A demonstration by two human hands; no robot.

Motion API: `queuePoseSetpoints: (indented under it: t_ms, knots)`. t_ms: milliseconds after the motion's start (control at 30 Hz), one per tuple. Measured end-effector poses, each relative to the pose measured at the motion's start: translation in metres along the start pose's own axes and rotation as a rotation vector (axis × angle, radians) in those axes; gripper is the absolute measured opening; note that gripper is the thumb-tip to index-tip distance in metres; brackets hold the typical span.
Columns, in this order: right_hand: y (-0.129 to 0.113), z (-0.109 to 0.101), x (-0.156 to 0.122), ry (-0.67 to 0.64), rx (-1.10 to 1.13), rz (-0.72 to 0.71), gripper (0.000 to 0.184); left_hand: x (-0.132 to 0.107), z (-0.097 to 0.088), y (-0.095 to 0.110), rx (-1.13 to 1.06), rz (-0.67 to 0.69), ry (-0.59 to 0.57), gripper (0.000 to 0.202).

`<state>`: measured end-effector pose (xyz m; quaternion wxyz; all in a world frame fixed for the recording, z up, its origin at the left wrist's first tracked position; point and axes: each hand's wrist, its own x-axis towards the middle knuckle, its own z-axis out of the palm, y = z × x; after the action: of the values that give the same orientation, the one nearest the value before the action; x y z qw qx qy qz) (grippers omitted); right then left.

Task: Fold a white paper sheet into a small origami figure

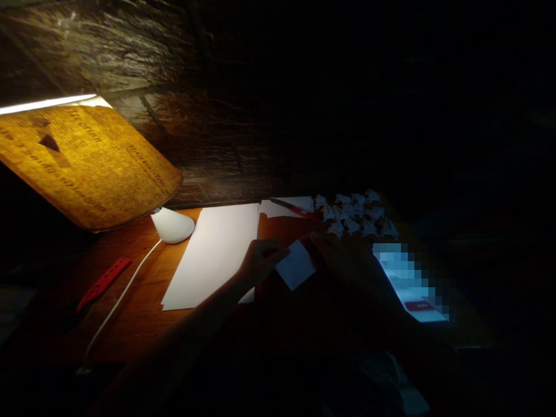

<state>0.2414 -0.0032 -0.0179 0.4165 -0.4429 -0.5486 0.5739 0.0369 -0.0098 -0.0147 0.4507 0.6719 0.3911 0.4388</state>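
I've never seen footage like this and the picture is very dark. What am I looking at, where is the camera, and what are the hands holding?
There is no machine here. The one picture comes from a camera worn on a person's head, looking forward and down at their own two bare hands.

The left hand pinches a small white paper by its left corner. The right hand is at the paper's far side, but it is too dark to see its grip.

On the wooden table a lamp with a printed shade gives the only light, and its cord trails toward the camera. Nearby lie large white sheets, a red strap, a red-handled tool, a cluster of folded paper shapes and a glowing screen.
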Motion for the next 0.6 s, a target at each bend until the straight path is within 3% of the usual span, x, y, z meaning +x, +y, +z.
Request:
queuePoseSetpoints:
  t_ms: [200, 600]
  knots:
    - [-0.004, 0.002, -0.002, -0.066, -0.135, -0.076, 0.044, 0.001, -0.002, 0.000, 0.014, -0.041, 0.104, 0.043]
    - [-0.007, 0.000, -0.002, 0.024, -0.152, -0.079, 0.040, 0.000, 0.003, -0.010, -0.087, -0.164, 0.218, 0.053]
